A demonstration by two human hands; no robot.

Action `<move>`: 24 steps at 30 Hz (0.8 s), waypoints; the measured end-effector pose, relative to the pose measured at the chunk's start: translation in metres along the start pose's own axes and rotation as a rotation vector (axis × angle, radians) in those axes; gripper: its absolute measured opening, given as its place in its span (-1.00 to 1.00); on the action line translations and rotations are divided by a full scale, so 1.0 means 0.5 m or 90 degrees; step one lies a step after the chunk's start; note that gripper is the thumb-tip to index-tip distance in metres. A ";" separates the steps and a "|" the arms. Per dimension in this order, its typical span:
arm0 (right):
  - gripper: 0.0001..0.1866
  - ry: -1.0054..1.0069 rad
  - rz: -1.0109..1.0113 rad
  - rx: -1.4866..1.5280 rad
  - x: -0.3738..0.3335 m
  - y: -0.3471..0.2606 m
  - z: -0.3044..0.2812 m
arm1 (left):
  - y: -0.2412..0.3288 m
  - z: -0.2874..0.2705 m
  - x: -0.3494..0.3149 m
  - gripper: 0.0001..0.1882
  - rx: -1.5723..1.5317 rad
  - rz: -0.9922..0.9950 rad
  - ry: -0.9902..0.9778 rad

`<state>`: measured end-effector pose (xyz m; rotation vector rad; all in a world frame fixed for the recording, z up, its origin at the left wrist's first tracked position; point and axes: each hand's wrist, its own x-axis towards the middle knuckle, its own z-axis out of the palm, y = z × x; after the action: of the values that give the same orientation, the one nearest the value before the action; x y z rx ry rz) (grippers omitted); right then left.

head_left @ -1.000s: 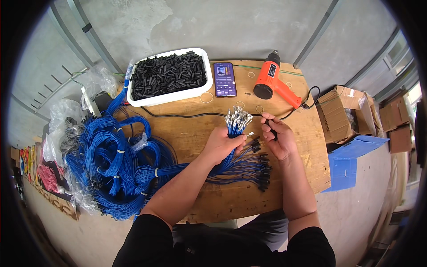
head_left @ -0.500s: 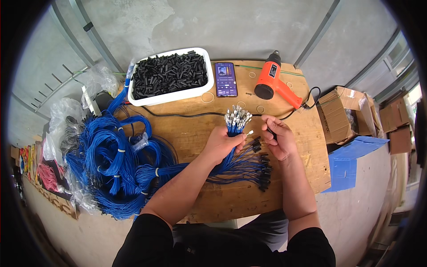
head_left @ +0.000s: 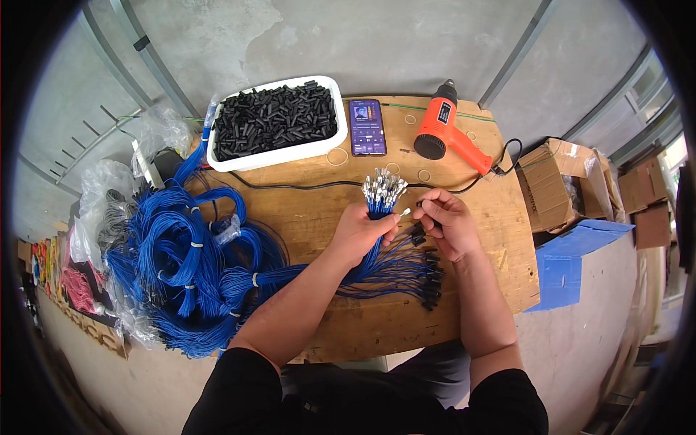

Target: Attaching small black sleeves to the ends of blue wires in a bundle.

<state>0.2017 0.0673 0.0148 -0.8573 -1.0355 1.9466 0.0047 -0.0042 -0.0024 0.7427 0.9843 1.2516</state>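
My left hand is closed round a bundle of blue wires, whose bare metal terminals fan out above the fist. One terminal sticks out to the right, apart from the others, by the thumb. Just right of it, my right hand pinches a small black sleeve between thumb and fingers; a small gap lies between sleeve and terminal. Below the hands, several blue wires spread to the right, their ends covered by black sleeves.
A white tub full of black sleeves stands at the back, beside a phone. An orange heat gun lies back right, its black cord crossing the table. Coiled blue wires cover the left side. Cardboard boxes stand at right.
My right hand has moved left, bringing the black sleeve closer to the lone terminal. My left hand has barely shifted and still grips the wires.
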 end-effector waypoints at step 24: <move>-0.87 0.049 -0.040 -0.093 -0.008 0.006 0.010 | -0.002 -0.006 0.002 -0.89 0.026 -0.004 -0.002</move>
<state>0.1985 0.0610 0.0154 -0.9602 -1.1553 1.7882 0.0025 -0.0037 -0.0047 0.7735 1.0110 1.2276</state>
